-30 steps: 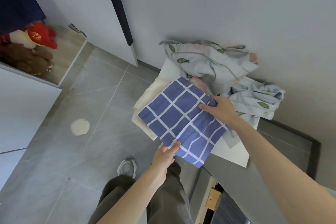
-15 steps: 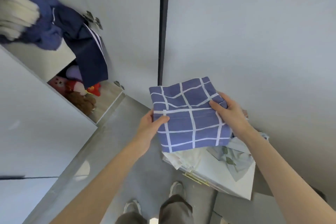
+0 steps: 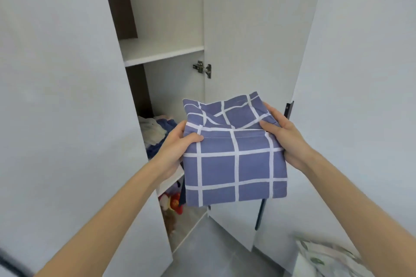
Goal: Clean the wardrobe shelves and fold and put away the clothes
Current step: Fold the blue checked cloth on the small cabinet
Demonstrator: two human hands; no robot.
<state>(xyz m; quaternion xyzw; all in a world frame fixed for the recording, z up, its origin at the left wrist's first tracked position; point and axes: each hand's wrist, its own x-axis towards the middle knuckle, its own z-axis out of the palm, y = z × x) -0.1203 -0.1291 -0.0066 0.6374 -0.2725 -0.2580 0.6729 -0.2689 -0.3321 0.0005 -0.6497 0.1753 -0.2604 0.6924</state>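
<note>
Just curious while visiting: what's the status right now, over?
Left hand and right hand grip folded blue white-checked cloth. Held in front of white wardrobe shelf. Nothing in between.

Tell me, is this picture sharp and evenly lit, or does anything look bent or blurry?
Head view: soft, even light, no glare; the checked cloth and the left hand and right hand look sharp; the wardrobe door leans, tilted by the wide lens; the leafy fabric at bottom right is soft.
</note>
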